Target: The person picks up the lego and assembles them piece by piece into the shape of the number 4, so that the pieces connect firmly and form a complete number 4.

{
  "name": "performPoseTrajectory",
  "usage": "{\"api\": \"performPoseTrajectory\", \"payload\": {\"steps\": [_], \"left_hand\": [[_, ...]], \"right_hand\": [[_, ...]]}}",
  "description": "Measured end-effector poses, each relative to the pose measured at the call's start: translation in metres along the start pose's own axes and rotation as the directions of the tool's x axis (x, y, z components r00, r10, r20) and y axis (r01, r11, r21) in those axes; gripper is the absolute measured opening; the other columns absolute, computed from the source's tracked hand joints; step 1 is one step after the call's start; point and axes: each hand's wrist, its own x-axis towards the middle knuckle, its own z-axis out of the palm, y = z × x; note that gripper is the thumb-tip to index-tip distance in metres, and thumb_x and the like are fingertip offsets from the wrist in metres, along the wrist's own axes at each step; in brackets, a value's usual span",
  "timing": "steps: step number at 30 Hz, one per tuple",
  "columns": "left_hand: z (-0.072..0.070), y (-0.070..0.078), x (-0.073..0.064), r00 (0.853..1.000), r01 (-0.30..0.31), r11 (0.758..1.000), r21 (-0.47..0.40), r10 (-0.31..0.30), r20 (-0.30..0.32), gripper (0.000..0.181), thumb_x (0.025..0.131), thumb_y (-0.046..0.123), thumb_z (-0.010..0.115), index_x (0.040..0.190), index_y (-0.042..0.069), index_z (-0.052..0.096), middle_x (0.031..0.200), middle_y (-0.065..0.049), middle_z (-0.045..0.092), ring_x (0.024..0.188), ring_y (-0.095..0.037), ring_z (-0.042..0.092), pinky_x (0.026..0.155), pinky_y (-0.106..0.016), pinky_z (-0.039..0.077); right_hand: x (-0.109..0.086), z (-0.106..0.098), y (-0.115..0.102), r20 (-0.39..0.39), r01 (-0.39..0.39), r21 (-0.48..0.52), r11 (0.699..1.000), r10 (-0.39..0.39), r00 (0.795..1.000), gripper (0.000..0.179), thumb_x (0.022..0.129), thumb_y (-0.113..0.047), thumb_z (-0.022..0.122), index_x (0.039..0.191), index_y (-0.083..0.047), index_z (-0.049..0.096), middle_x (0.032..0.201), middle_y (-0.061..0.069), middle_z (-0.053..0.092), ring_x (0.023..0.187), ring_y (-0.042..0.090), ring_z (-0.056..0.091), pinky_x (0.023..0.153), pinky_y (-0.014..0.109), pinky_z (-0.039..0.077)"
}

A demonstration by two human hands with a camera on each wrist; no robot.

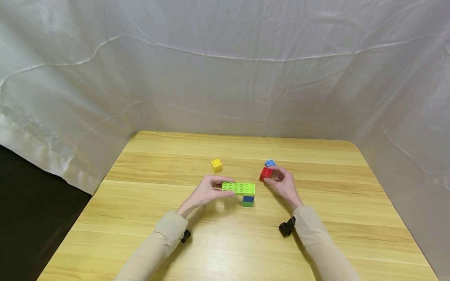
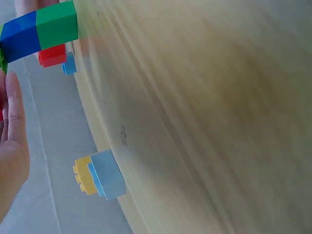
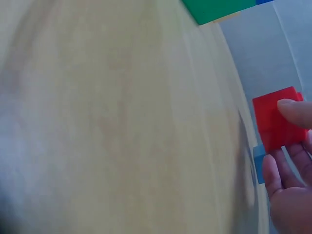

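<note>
My left hand (image 1: pixel 207 191) grips the left end of a lime green brick piece (image 1: pixel 237 189), thumb on the near side and fingers on the far side. The right end of that piece sits on a dark blue brick (image 1: pixel 248 198), with a green brick (image 1: pixel 247 204) beneath it. A bit of red shows by the left hand at the edge of the left wrist view; its kind cannot be told. My right hand (image 1: pixel 285 186) pinches a red brick (image 1: pixel 266 174) between thumb and fingers. Just behind it is a small blue brick (image 1: pixel 270 163), partly covered.
A yellow brick (image 1: pixel 216 165) lies farther back on the wooden table (image 1: pixel 175 156). The left wrist view also has a light blue brick (image 2: pixel 108 174) in front of the yellow one. Pale cloth (image 1: pixel 225 86) hangs behind and along the sides.
</note>
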Motion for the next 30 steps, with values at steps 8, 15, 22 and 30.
{"api": "performPoseTrajectory", "payload": {"steps": [8, 15, 22, 30], "left_hand": [[0.000, -0.001, 0.001, 1.000, 0.002, 1.000, 0.003, -0.002, -0.001, 0.043, 0.086, 0.012, 0.079, 0.127, 0.002, 0.067, 0.119, -0.022, 0.071, 0.088, -0.012, 0.067, 0.077, -0.022, 0.059], [0.000, 0.000, 0.001, 1.000, 0.003, 1.000, 0.009, -0.003, -0.004, 0.043, 0.087, 0.013, 0.078, 0.127, 0.001, 0.067, 0.120, -0.022, 0.071, 0.087, -0.012, 0.068, 0.077, -0.022, 0.059], [0.000, -0.001, 0.002, 1.000, 0.005, 1.000, 0.010, -0.005, -0.008, 0.043, 0.087, 0.013, 0.078, 0.127, 0.002, 0.068, 0.121, -0.022, 0.071, 0.088, -0.011, 0.068, 0.078, -0.022, 0.059], [0.000, -0.001, 0.003, 1.000, 0.007, 1.000, 0.006, -0.007, -0.011, 0.043, 0.087, 0.013, 0.078, 0.127, 0.002, 0.067, 0.121, -0.021, 0.071, 0.089, -0.011, 0.068, 0.079, -0.021, 0.059]], "right_hand": [[-0.011, -0.002, -0.009, -0.001, 0.056, 0.189, 0.980, -0.056, 0.998, 0.051, 0.088, -0.002, 0.074, 0.135, 0.004, 0.056, 0.137, 0.029, 0.058, 0.102, -0.002, 0.063, 0.092, 0.009, 0.052], [-0.022, 0.001, -0.021, 0.018, 0.110, 0.371, 0.922, -0.126, 0.992, 0.055, 0.086, 0.000, 0.076, 0.136, 0.007, 0.054, 0.129, 0.009, 0.065, 0.107, 0.007, 0.068, 0.097, 0.019, 0.055], [-0.030, 0.006, -0.031, 0.002, 0.183, 0.425, 0.886, -0.203, 0.979, 0.057, 0.086, 0.004, 0.074, 0.136, 0.016, 0.049, 0.122, -0.010, 0.068, 0.111, 0.007, 0.067, 0.097, 0.020, 0.055], [-0.036, 0.011, -0.042, -0.040, 0.175, 0.470, 0.865, -0.178, 0.983, 0.056, 0.084, 0.010, 0.073, 0.135, 0.018, 0.049, 0.123, -0.003, 0.068, 0.109, 0.005, 0.067, 0.099, 0.018, 0.053]]}}
